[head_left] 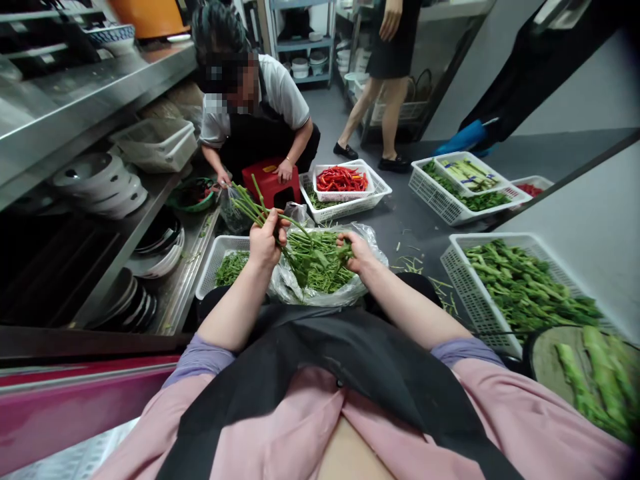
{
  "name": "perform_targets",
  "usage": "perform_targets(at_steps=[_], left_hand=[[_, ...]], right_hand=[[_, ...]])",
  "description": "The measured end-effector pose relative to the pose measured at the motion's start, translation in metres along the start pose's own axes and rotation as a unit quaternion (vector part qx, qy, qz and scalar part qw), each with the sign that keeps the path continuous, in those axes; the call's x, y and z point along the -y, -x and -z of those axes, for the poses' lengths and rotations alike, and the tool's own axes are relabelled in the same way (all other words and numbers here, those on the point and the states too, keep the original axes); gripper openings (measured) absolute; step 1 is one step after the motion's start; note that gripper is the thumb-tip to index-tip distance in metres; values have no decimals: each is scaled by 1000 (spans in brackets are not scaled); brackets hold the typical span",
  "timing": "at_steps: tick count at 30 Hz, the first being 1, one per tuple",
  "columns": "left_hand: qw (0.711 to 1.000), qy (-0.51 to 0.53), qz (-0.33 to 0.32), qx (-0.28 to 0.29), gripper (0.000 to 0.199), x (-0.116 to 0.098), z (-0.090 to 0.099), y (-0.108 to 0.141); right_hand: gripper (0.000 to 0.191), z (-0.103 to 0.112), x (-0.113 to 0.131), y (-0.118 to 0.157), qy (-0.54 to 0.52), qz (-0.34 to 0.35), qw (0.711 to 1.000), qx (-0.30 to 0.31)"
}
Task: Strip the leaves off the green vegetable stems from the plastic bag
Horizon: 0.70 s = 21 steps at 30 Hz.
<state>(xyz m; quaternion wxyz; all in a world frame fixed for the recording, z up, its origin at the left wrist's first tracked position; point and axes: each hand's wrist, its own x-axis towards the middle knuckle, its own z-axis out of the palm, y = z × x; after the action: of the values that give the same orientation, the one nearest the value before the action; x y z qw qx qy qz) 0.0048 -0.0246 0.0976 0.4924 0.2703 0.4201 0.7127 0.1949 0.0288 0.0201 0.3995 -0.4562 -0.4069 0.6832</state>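
Observation:
My left hand point(269, 239) is closed around a bunch of long green vegetable stems point(251, 204), their leafy ends hanging down to the right. My right hand point(356, 251) pinches a small piece of leafy greens point(344, 249) at the right side. Between and below both hands, a clear plastic bag point(365, 235) lies opened out, filled with loose green stems and leaves point(323, 267). Left of the bag, partly behind my left forearm, a white basket point(205, 273) holds more cut greens point(231, 268).
A co-worker point(260, 100) crouches ahead by a red stool point(273, 183). Red chilies point(342, 179) fill a white basket beyond the bag. At right, a large white basket point(457, 293) holds thick green stalks. Metal shelves point(100, 120) with dishes line the left. Stem scraps point(443, 293) litter the floor.

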Motion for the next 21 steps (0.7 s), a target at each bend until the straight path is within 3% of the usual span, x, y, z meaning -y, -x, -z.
perform_targets(at_steps=[3, 6, 7, 9, 11, 12, 16, 21], left_hand=[[997, -26, 52, 51, 29, 7, -1, 4], [989, -37, 115, 83, 30, 22, -4, 7], [988, -38, 125, 85, 32, 28, -5, 7], [987, -41, 135, 81, 34, 36, -6, 7], [987, -46, 139, 72, 35, 42, -6, 7], [986, -48, 142, 70, 36, 43, -5, 6], [986, -29, 150, 62, 34, 38, 1, 0], [990, 9, 125, 60, 30, 24, 11, -17]], right_hand=[[18, 7, 4, -14, -103, -13, 985, -136], [21, 2, 11, -17, -125, 69, 973, -183], [22, -2, 12, -14, -114, 88, 977, -155], [27, -13, 11, -3, -50, 83, 995, -15], [32, -23, 8, 10, 22, 53, 991, 125], [34, -26, 7, 16, 42, 46, 985, 160], [35, -24, 5, 30, 46, 49, 985, 161], [31, -10, 13, 30, 74, -18, 973, 217]])
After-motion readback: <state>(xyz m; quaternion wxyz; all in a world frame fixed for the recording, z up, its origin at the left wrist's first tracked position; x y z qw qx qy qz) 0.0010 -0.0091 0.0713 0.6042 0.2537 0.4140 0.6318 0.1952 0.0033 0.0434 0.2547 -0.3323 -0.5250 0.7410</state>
